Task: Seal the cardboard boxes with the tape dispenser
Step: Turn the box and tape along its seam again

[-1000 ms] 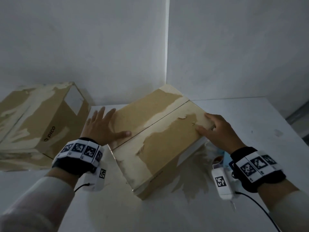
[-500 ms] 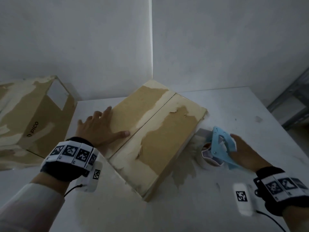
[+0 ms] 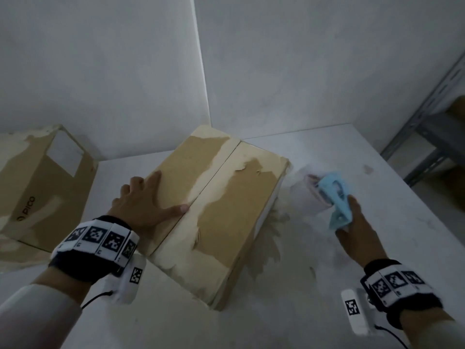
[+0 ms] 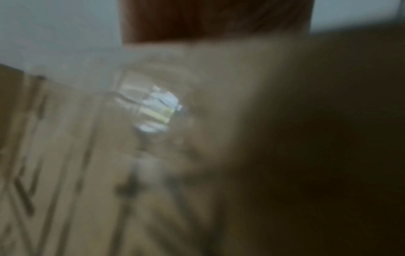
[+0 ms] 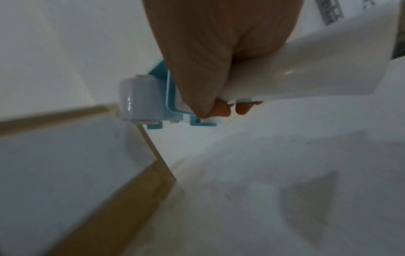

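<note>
- Near the table's [image 3: 327, 311] back corner, the box [image 3: 226, 197] lies flaps closed, left hand [image 3: 141, 200] flat on it, fingers spread.
- Right hand [image 3: 357, 230] grips the dispenser [image 3: 337, 197], beside the box's right edge; bare table toward the front edge.

"PICO" on left cardboard box [image 3: 37, 187] (side face)

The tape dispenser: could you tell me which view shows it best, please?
The head view: the whole blue dispenser shows, gripped in the right hand beside the box. The right wrist view shows only its roller end under the thumb. The left wrist view is too blurred to tell.
</note>
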The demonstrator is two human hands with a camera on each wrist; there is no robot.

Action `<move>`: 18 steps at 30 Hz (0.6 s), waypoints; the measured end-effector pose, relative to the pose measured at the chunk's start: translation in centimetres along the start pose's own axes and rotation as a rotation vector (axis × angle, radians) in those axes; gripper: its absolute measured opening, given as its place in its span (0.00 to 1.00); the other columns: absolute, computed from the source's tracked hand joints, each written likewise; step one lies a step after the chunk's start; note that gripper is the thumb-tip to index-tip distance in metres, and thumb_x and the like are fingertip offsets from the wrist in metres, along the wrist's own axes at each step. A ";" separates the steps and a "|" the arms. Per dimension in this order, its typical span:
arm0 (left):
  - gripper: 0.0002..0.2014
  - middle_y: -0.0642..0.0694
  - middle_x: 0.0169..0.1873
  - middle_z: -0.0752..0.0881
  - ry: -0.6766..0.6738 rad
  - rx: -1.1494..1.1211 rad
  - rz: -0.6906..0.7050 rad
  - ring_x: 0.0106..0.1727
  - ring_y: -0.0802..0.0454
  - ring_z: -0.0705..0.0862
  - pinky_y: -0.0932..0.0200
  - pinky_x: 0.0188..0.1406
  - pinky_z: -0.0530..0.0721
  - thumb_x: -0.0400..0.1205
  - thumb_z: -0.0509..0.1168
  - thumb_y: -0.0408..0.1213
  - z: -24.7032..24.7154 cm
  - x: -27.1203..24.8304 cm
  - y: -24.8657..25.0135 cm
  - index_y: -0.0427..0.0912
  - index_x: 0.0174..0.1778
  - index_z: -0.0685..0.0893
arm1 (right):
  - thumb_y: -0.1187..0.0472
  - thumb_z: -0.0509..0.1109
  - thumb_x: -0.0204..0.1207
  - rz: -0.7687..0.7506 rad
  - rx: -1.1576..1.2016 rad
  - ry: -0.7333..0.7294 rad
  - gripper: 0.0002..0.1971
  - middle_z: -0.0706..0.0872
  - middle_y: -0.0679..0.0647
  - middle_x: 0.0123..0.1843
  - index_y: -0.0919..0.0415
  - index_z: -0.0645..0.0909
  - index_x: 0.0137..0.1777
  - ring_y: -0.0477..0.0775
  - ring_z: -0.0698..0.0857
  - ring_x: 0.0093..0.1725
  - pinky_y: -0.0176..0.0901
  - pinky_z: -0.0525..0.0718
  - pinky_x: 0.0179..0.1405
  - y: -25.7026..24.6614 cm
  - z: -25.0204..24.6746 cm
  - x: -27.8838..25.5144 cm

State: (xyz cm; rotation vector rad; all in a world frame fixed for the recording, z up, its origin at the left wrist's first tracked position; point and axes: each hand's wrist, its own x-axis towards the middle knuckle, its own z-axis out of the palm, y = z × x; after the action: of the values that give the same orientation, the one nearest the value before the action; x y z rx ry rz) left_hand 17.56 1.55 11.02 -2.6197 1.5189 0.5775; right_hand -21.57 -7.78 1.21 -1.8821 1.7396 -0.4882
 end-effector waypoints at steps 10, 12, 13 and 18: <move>0.56 0.40 0.74 0.64 -0.133 0.023 0.095 0.70 0.41 0.73 0.48 0.64 0.73 0.65 0.64 0.69 -0.8 -3.8 0.2 0.48 0.80 0.41 | 0.63 0.72 0.73 -0.050 0.376 0.206 0.19 0.82 0.57 0.46 0.67 0.74 0.63 0.58 0.82 0.43 0.35 0.72 0.30 -8.5 -4.6 3.1; 0.61 0.45 0.71 0.70 -0.210 0.058 0.164 0.65 0.46 0.77 0.54 0.59 0.76 0.56 0.58 0.79 -1.3 -4.4 -0.3 0.49 0.79 0.45 | 0.59 0.72 0.73 -0.116 0.390 0.155 0.14 0.85 0.58 0.42 0.66 0.78 0.55 0.57 0.84 0.40 0.36 0.75 0.34 -9.9 -5.3 3.9; 0.66 0.49 0.67 0.74 -0.243 0.073 0.205 0.60 0.51 0.79 0.59 0.53 0.78 0.47 0.52 0.84 -1.5 -4.4 -0.8 0.51 0.79 0.48 | 0.59 0.72 0.72 -0.165 0.393 0.128 0.13 0.86 0.58 0.40 0.65 0.79 0.52 0.56 0.84 0.38 0.38 0.77 0.38 -10.5 -5.7 4.3; 0.53 0.62 0.42 0.79 -0.045 0.136 0.333 0.38 0.66 0.79 0.66 0.40 0.78 0.50 0.41 0.85 -4.4 -2.1 -1.9 0.60 0.67 0.72 | 0.56 0.73 0.71 -0.363 0.326 -0.045 0.07 0.87 0.50 0.35 0.57 0.80 0.44 0.40 0.85 0.29 0.29 0.81 0.31 -14.9 -8.2 5.5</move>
State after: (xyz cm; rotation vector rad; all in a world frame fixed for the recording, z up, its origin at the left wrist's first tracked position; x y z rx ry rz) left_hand 19.51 3.29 15.56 -2.2547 1.9207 0.5274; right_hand -13.86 -13.86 16.21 -1.9487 1.2023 -0.8052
